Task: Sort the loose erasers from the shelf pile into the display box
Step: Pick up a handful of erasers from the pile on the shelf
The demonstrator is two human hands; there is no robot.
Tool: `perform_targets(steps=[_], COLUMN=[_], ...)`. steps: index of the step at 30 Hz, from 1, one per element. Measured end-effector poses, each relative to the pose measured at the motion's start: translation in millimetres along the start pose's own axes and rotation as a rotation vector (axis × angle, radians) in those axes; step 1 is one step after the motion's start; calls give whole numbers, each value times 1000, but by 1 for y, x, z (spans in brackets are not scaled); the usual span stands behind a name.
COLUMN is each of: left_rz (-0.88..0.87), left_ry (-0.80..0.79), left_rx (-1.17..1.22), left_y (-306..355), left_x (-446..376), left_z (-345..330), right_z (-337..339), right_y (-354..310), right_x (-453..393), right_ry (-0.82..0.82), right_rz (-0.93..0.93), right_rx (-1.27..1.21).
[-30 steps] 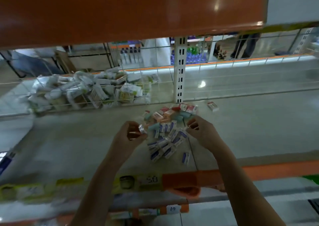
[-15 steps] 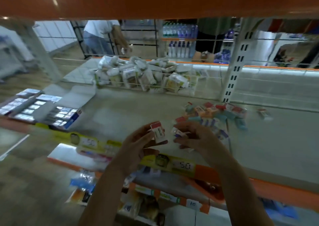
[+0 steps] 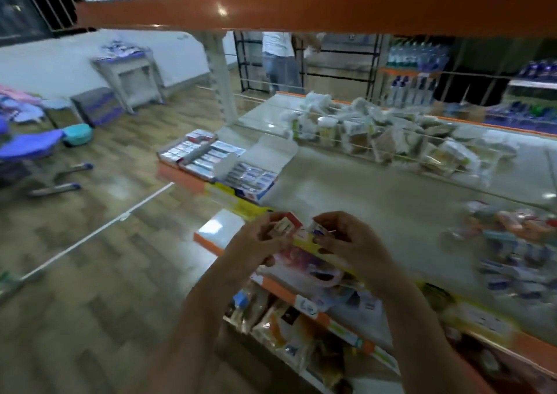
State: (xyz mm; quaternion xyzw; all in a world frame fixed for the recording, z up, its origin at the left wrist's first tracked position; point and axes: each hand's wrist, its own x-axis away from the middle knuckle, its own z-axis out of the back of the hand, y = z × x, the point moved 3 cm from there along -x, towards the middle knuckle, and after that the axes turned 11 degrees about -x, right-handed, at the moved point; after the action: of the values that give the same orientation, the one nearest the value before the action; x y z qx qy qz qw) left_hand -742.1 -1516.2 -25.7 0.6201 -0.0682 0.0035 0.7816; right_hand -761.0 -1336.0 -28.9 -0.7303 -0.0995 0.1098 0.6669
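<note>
Red-white small wrapped eraser (image 3: 284, 227) pinched in left hand (image 3: 259, 240), blue-white one (image 3: 319, 230) in right hand (image 3: 346, 240); prob. light, stiff, slick wrap; take by long sides.

Single head cam, wide-angle, looks fwd & down-left along shelf (image 3: 376, 201), close over it.

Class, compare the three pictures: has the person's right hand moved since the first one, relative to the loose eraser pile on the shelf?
Yes. The right hand has left the eraser pile, going leftward and out to the shelf's front edge, holding a small eraser.
</note>
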Motion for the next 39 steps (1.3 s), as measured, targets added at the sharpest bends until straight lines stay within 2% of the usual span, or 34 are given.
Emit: perform_targets(steps=[3,8,16,22,25,31,39], left_rz=[-43,-106,-221,-278,-300,-378,-404], left_ry=[26,21,-15,-31,-62,-87,-151], left_rx=[-142,-341,-648,-678,-688,-619,-654], left_y=[-7,-19,-43,-47,-43,-48,-47], left_x=[3,-5,-62,-123,-157,-195,-225], left_z=[57,133,190,213,224,247,283], right_z=[-50,-117,-150,-148,-147,-154,-173], right_y=[1,9,21,21,21,29,49], right_x=[-20,-55,-114,-173,-200,-233,-253], right_ry=[10,49,125,206,267,272,287], right_rz=[29,55,97,133,101,56,-110], right_rx=[-7,123,423,677,720,870,971])
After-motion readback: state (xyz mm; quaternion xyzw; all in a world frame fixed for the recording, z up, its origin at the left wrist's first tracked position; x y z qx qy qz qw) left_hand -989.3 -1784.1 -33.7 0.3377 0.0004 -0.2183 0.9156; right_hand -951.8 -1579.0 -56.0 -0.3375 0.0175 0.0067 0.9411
